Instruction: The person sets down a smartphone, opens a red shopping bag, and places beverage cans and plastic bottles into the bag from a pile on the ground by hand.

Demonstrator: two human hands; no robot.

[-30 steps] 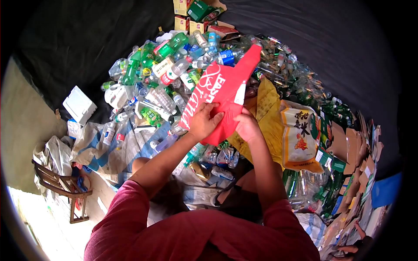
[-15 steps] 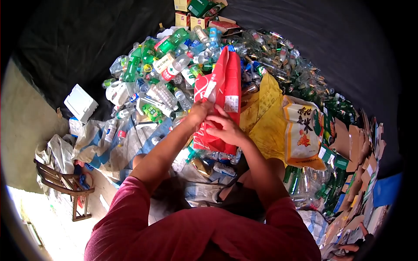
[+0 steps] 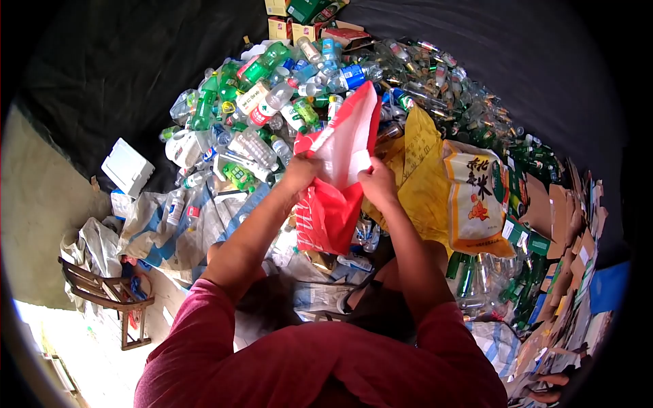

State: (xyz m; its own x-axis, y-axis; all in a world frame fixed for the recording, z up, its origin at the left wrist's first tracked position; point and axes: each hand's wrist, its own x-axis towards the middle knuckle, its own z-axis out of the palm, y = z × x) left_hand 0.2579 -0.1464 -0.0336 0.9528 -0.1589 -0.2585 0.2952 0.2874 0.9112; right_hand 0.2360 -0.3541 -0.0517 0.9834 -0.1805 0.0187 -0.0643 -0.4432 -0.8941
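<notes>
A red plastic bag (image 3: 330,217) with white lettering hangs in front of me, its mouth spread so the white inside shows. My left hand (image 3: 303,174) is closed on the bag's left edge. On the opposite edge, my right hand (image 3: 378,183) grips the plastic with fingers pinched. Beyond the bag lies a heap of plastic bottles (image 3: 269,102), clear and green. To the right of my right hand is a yellow sack (image 3: 415,180), beside a white-and-yellow printed rice sack (image 3: 476,197).
Glass bottles (image 3: 469,115) pile up at the back right, with flattened cardboard (image 3: 564,238) stacked on the right. At left are a white foam box (image 3: 128,166) and a wooden chair (image 3: 112,289). Another person's hand (image 3: 552,379) shows at the lower right.
My hands have moved apart, pulling the red bag's mouth wide. The bag was flatter and narrower before, with both hands close together on it.
</notes>
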